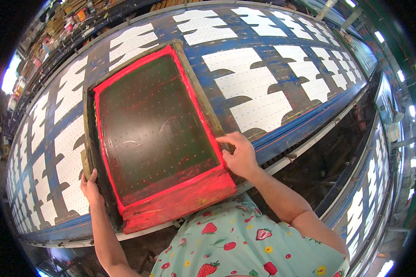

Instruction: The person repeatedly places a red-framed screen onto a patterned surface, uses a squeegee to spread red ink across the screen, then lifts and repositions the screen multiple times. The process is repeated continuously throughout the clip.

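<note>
Between the two sets of fingers sits the frame [199,92], its lower end reaching past the near edge of the tabletop [285,76]. The left hand [91,189] has its fingers curled on the left rail, thumb uppermost; the right hand [238,154] is closed on the right rail near the lower corner, forefinger and thumb close together. How firmly either grips cannot be told, nor whether the frame rests flat or is slightly raised.

Stretched between the fingers, the mesh [155,129] is dark and specked with small dots. Red ink [180,198] lines its margins and lies thickest in the band nearest the person, below the right fingers.

Beyond the right fingers, white sheets [259,111] are laid out in rows, and more show past the left fingers. Laying out looks done, and faint dots on the sheets suggest dotting is done there too. No red shows on these, so red work, if any, seems left. Whatever lies under the frame is hidden.
</note>
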Available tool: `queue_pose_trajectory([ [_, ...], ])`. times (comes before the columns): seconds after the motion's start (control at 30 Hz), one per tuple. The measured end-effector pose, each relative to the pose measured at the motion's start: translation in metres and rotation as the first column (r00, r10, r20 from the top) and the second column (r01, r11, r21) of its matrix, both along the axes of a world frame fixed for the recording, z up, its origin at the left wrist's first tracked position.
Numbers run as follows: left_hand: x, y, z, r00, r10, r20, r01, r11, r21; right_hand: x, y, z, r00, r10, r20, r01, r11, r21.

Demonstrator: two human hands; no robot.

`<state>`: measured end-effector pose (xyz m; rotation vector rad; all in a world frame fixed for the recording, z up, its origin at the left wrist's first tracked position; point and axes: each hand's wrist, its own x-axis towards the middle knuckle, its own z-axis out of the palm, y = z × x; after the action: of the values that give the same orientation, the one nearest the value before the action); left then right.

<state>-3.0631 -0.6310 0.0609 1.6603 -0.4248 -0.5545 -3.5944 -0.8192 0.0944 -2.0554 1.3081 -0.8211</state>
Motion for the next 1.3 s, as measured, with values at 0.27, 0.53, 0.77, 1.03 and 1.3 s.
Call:
queue_pose_trajectory([
  [0.27,-0.120,-0.085,0.008,0.999,0.013,0.030,-0.009,0.992,-0.128,-0.107,-0.083,-0.009,0.992,-0.111,-0.068,0.117,0.988,0.102],
  [0.53,-0.307,-0.179,-0.005,1.000,0.029,0.006,-0.027,0.983,-0.180,-0.272,-0.172,-0.035,0.976,-0.211,-0.051,0.217,0.966,0.141],
  [0.77,-0.408,-0.230,-0.008,0.998,0.041,0.042,-0.035,0.991,-0.126,-0.364,-0.218,-0.033,0.968,-0.246,-0.060,0.252,0.954,0.160],
  [1.03,-0.444,-0.253,-0.010,0.998,0.046,0.053,-0.041,0.995,-0.090,-0.407,-0.239,-0.042,0.976,-0.218,0.015,0.212,0.963,0.163],
  [1.3,-0.451,-0.262,-0.007,0.990,0.041,0.132,-0.047,0.998,0.041,-0.398,-0.189,0.001,0.950,0.110,-0.293,-0.197,0.938,-0.284],
])
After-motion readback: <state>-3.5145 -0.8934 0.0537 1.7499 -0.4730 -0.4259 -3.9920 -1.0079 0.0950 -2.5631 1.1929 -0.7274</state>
